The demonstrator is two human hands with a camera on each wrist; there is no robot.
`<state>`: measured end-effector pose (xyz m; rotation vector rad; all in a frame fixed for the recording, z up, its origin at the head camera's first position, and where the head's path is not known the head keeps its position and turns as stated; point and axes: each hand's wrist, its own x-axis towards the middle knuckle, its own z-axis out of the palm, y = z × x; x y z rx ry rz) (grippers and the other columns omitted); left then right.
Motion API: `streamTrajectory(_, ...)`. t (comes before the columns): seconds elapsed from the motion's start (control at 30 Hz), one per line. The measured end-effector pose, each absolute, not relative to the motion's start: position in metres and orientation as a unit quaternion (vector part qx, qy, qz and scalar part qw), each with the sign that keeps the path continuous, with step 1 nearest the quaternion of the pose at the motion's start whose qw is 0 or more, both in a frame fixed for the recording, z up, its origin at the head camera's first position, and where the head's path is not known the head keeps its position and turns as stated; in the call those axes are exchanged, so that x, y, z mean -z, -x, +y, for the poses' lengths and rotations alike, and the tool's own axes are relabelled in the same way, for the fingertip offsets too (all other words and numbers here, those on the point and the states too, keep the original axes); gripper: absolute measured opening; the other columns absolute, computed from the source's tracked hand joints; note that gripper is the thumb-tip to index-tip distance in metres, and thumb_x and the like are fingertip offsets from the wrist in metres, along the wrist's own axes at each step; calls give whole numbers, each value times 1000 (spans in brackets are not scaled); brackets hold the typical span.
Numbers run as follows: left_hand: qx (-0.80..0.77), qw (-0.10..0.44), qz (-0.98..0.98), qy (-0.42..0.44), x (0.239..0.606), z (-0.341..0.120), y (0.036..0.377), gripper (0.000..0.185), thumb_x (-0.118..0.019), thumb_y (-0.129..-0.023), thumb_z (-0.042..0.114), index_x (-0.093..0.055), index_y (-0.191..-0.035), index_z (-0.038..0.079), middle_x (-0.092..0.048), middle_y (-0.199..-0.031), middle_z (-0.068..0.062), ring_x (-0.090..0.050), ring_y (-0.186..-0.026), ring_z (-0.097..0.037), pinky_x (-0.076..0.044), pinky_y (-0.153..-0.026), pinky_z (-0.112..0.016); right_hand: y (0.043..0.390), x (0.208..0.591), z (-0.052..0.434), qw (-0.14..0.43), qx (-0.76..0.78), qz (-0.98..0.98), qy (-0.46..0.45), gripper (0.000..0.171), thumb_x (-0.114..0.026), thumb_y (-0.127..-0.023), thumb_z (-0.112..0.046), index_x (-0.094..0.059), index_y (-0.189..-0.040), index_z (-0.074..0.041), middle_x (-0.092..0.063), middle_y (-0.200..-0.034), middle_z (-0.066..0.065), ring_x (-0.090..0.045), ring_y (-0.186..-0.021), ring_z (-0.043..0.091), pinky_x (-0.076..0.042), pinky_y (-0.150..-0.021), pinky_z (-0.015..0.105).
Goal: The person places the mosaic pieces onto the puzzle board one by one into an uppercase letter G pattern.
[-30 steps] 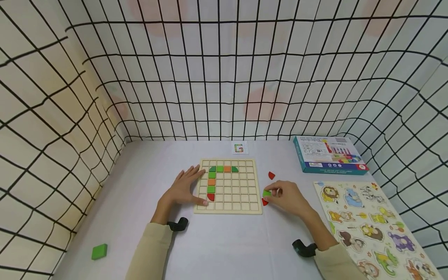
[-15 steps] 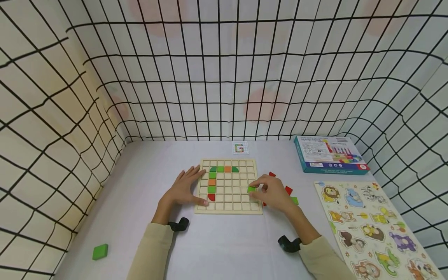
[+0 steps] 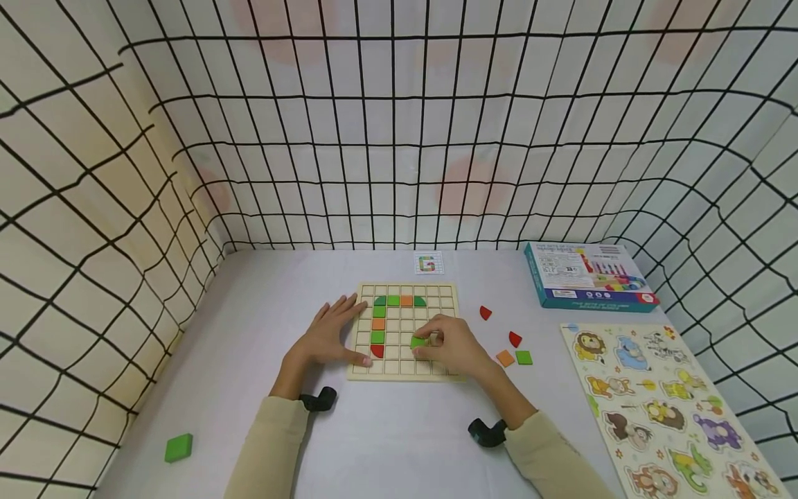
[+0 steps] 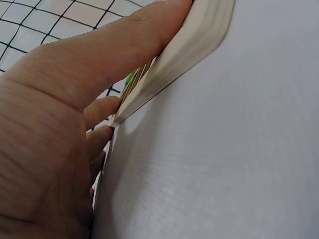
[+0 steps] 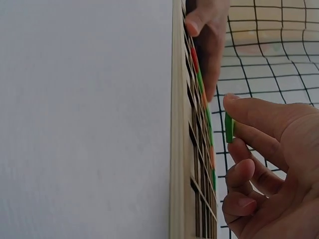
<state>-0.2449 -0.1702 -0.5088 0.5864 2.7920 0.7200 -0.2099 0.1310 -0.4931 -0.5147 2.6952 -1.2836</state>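
Note:
A wooden grid board (image 3: 408, 376) lies on the white table, with green, orange and red tiles set in a column at its left and a row along its top. My left hand (image 3: 325, 337) rests spread on the board's left edge, thumb at the lower left corner and fingers along the side; its thumb (image 4: 124, 47) lies on the rim in the left wrist view. My right hand (image 3: 455, 344) pinches a green square tile (image 3: 419, 342) between thumb and fingers over the board's middle. In the right wrist view the green tile (image 5: 229, 127) is held just above the grid.
Right of the board lie red quarter-round tiles (image 3: 515, 339), an orange square (image 3: 505, 357) and a green square (image 3: 524, 357). A pattern card (image 3: 429, 263) sits behind the board. Further right are a box (image 3: 589, 276) and an animal puzzle board (image 3: 667, 409). A green block (image 3: 178, 448) lies front left.
My right hand has carried the green tile leftward from beside the board to over its middle. Tiles to the right have come into view. The left hand stays in place.

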Motion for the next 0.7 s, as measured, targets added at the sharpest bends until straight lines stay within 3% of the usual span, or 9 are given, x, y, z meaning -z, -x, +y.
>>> streamTrajectory(0.2,-245,99,944,-199,508,-170,246,124,-87,-62,69,-32,-163,21,-17,-174,-6,-9,-162,-30,-4,-131,-57,210,497,115,70,427,882,189,23,-87,-85,-24,-82,-106,-17,-71,-100,-8,-55,-70,14,-47,-57,24)
streamTrajectory(0.43,-243,101,944,-199,508,-172,245,124,-87,-63,69,-31,-164,22,-17,-174,-6,-8,-162,-30,-3,-131,-57,212,502,99,74,420,880,210,22,-84,-87,-24,-81,-108,-18,-72,-100,-8,-58,-82,12,-51,-70,26)
streamTrajectory(0.7,-244,102,943,-202,509,-172,245,124,-86,-63,70,-32,-164,22,-17,-174,-6,-8,-162,-30,-3,-131,-57,213,504,88,78,400,889,209,22,-84,-86,-26,-81,-107,-19,-71,-99,-10,-61,-88,9,-53,-75,28)
